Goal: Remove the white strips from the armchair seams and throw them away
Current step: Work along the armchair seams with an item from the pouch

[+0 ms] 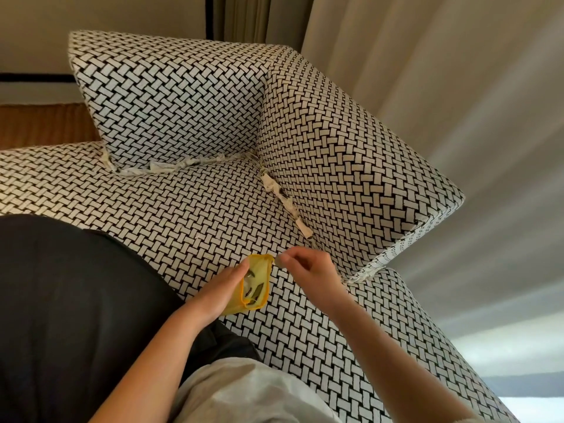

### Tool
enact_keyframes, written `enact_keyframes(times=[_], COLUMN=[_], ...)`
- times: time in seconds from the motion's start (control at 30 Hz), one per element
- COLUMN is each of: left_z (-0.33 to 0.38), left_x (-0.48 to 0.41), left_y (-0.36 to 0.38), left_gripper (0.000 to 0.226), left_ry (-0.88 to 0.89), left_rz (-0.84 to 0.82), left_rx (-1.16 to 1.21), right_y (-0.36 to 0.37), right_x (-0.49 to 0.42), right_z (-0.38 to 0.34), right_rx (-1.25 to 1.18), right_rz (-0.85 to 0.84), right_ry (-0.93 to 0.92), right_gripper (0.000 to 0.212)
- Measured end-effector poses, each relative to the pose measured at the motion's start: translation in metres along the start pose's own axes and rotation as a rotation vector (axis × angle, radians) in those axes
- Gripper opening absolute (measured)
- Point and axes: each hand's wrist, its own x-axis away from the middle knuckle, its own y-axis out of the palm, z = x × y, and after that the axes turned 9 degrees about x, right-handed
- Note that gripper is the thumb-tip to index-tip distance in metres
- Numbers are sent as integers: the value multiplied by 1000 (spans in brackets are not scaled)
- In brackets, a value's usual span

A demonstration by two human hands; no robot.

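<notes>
The left hand (219, 288) grips a small yellow fabric pouch (259, 296), mouth open. The right hand (308, 270) pinches a small grey scrap (279, 263) at the pouch's rim. Just beyond, a crumpled white strip (285, 203) lies in the seat-armrest seam of the black-and-white woven armchair (183, 215). Another white strip (171, 166) lies along the backrest seam.

Armchair (183, 215): one
Back-seam strip (171, 166): one
Side-seam strip (276, 190): one
Yellow pouch (259, 279): one
Small grey bit (279, 263): one
Hands: two, left hand (224, 286) and right hand (309, 268)
</notes>
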Motion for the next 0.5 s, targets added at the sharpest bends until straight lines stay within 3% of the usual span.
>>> enact_keyframes(times=[0.07,0.17,0.27,0.4,0.43,0.5], left_z=[4,4,-4,-14,-18,-15], left_x=[2,-1,-7,-13,-17,-18], left_y=[0,-2,-7,-13,-16,-18], left_gripper=[35,41,64,123,128,105], left_ry=[16,11,-35,-72,-84,-97], left_rz=[-23,-5,14,52,77,135], left_rx=[85,145,143,230,280,404], right_y=[7,16,18,19,21,26], right_x=[-2,-1,-1,-7,-10,-16], right_z=[-11,-10,0,12,13,8], right_rx=[80,165,90,-8,-19,-27], right_rz=[-56,-52,40,97,74,12], right_ry=[-93,-157,-88,107,149,197], right_gripper=[16,19,18,17,20,25])
